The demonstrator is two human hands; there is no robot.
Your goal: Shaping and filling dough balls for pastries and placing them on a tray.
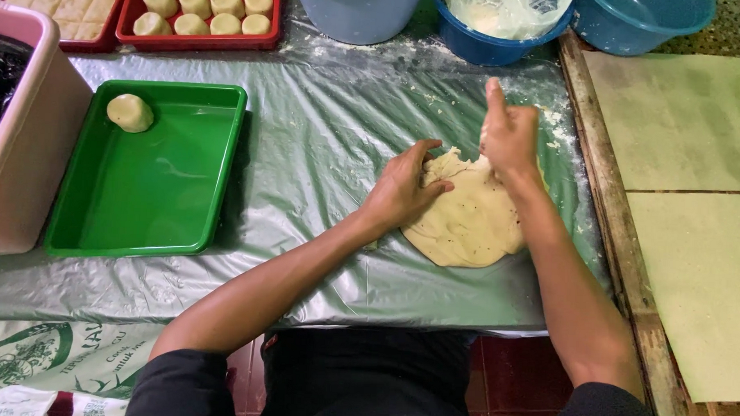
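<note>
pale flattened dough lies on plastic sheet, left hand and right hand fingers clamped on its far edge.

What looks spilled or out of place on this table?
Flour is scattered loose over the plastic sheet near the blue bowl, beyond the flat dough that the left hand and right hand press. One lone dough ball sits in the green tray. Nothing looks damaged.

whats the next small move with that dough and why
Probably fold the lifted far edge inward: both hands, left hand and right hand, pinch the top rim of the flattened dough, which otherwise lies flat on the plastic sheet.
</note>
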